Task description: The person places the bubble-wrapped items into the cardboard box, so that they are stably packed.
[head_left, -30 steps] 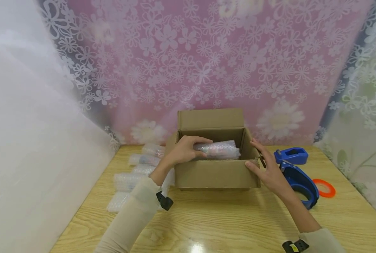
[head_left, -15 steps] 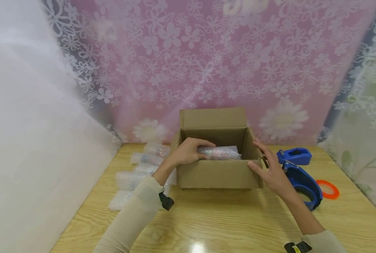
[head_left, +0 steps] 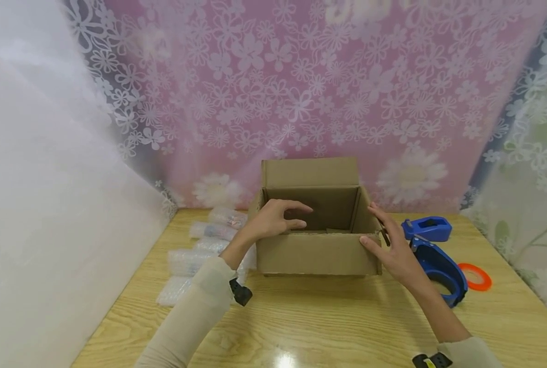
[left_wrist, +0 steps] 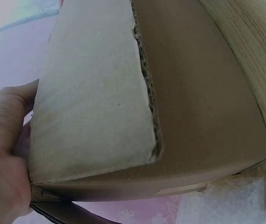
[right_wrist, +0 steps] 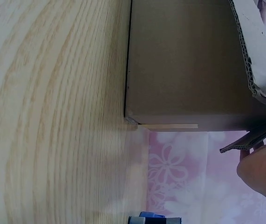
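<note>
A brown cardboard box [head_left: 317, 255] stands on the table with its back flap raised and its front flap folded down. Over its left side reaches my left hand [head_left: 273, 219], thumb and fingers apart with nothing between them. In the left wrist view, that hand [left_wrist: 4, 154] shows behind the front flap [left_wrist: 93, 102]. My right hand [head_left: 395, 253] holds the box's front right corner, thumb on the front flap and fingers on the side flap. The front wall hides the box's floor. Several bubble-wrapped bundles [head_left: 188, 263] lie left of the box.
To the right are a blue desktop tape dispenser [head_left: 432, 234], a larger blue tape dispenser [head_left: 459, 286] and an orange-red tape roll [head_left: 475, 277]. All rest on the wooden table [head_left: 338, 322]. A pink flowered curtain [head_left: 301, 102] hangs right behind the box.
My left hand has lowered a bubble-wrapped bundle into the box and let it go; the bundle has dropped from sight below the front wall. The right hand stays at the corner.
</note>
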The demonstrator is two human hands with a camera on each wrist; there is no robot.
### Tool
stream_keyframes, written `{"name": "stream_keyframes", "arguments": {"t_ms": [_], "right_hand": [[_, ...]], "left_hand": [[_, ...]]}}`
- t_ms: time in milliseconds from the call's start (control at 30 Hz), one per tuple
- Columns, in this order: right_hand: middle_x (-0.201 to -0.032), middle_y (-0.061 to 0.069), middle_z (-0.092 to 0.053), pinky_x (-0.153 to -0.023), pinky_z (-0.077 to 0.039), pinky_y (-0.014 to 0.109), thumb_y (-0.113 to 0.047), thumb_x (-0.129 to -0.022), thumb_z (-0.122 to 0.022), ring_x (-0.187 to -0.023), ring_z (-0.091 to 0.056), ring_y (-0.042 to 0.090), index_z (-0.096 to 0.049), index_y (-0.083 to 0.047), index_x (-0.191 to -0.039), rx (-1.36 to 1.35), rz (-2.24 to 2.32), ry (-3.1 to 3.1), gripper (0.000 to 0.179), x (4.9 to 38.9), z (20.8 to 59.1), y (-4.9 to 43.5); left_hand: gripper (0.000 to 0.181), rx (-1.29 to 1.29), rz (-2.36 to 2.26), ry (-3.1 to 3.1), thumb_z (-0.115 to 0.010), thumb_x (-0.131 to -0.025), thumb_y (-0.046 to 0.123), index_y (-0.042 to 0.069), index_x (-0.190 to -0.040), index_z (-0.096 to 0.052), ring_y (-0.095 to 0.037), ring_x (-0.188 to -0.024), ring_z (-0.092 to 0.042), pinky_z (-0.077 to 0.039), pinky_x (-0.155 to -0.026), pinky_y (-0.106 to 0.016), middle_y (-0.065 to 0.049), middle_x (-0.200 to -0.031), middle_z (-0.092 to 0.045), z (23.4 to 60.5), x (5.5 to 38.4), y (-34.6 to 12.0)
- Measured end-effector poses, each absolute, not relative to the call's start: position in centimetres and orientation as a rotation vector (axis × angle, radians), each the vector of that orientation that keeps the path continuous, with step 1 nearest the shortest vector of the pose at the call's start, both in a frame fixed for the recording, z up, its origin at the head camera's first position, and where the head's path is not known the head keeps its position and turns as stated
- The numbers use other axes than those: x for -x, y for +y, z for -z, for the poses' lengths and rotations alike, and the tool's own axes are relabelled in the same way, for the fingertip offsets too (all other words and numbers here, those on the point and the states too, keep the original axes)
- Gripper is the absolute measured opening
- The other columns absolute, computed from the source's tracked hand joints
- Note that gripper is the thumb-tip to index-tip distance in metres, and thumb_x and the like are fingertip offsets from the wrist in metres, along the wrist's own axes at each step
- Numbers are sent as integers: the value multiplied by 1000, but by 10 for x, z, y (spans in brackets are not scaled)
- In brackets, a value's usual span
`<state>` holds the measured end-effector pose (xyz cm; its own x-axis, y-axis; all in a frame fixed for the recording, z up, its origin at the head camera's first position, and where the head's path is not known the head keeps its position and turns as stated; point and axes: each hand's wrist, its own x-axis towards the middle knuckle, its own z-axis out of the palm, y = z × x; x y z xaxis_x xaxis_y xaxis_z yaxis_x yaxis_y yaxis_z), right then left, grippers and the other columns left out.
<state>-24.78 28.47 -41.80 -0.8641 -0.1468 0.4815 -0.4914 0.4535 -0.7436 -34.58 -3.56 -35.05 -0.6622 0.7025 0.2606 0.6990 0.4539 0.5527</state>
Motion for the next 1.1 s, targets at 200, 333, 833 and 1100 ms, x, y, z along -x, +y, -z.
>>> {"name": "stream_keyframes", "arguments": {"t_ms": [200,333,833,1100], "right_hand": [[-174,0,-13,-108,-18,83,-12,-104,-65,-157,-9,45,-28,-20,-166,-535,-1371,-2357,73,248,417,285],[-174,3,-13,-110,-14,84,-12,-104,-64,-158,-7,43,-27,-19,-166,-551,-1353,-2349,72,250,418,283],[-174,1,-14,-109,-15,84,-14,-104,-65,-157,-8,46,-27,-20,-166,-529,-1318,-2364,73,240,416,281],[-174,2,-14,-109,-16,84,-14,-104,-65,-157,-8,45,-26,-21,-166,-522,-1329,-2376,74,241,415,283]], "left_hand": [[35,-1311,-1222,2624,-71,-101,33,22,-134,-71,-16,-113,-69,-56,-97,-37,3,-125,-74,349,345,-39],[33,-1306,-1331,2577,-69,-102,35,27,-134,-70,-11,-113,-68,-56,-97,-37,6,-126,-73,343,341,-45],[34,-1173,-1301,2639,-71,-100,37,37,-134,-69,-26,-129,-61,-48,-108,-55,15,-138,-65,313,312,-117],[42,-1151,-1245,2707,-72,-100,27,31,-142,-65,-21,-130,-59,-48,-109,-48,10,-142,-64,313,305,-169]]}}
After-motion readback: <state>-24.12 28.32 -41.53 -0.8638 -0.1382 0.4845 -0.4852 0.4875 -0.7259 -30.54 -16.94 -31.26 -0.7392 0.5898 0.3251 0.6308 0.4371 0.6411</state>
